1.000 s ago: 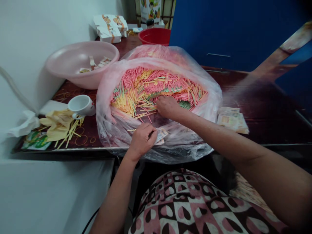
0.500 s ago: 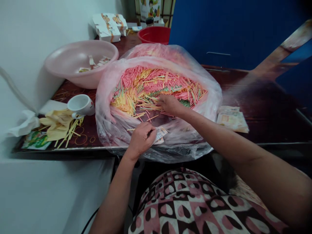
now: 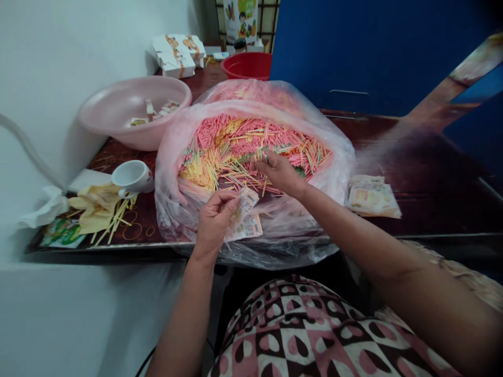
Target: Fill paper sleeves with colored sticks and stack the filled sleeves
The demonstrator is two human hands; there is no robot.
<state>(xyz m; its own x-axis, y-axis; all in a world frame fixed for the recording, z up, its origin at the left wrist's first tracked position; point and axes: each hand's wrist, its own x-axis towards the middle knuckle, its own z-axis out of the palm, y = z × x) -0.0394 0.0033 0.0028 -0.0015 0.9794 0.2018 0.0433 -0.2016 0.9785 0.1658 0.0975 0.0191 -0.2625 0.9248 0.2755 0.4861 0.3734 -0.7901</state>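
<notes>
A large clear plastic bag (image 3: 288, 230) lies open on the table, filled with thin pink, yellow and green sticks (image 3: 236, 144). My right hand (image 3: 278, 173) is over the middle of the pile, its fingers pinching a small bunch of sticks (image 3: 261, 154). My left hand (image 3: 215, 222) is above the bag's near side. Its fingertips grip the edge of printed paper slips (image 3: 244, 217), which hang down over the plastic.
Left of the bag are a pink basin (image 3: 133, 115), a white cup (image 3: 132, 177) and a yellow cloth (image 3: 94, 214) with loose sticks. Behind stand a red bowl (image 3: 247, 65) and stacked printed boxes (image 3: 178, 55). A paper bundle (image 3: 373, 198) lies on the dark table (image 3: 424, 157).
My left hand has risen from the bag, lifting the paper slips. My right hand has moved up and back into the pile and now pinches a bunch of sticks.
</notes>
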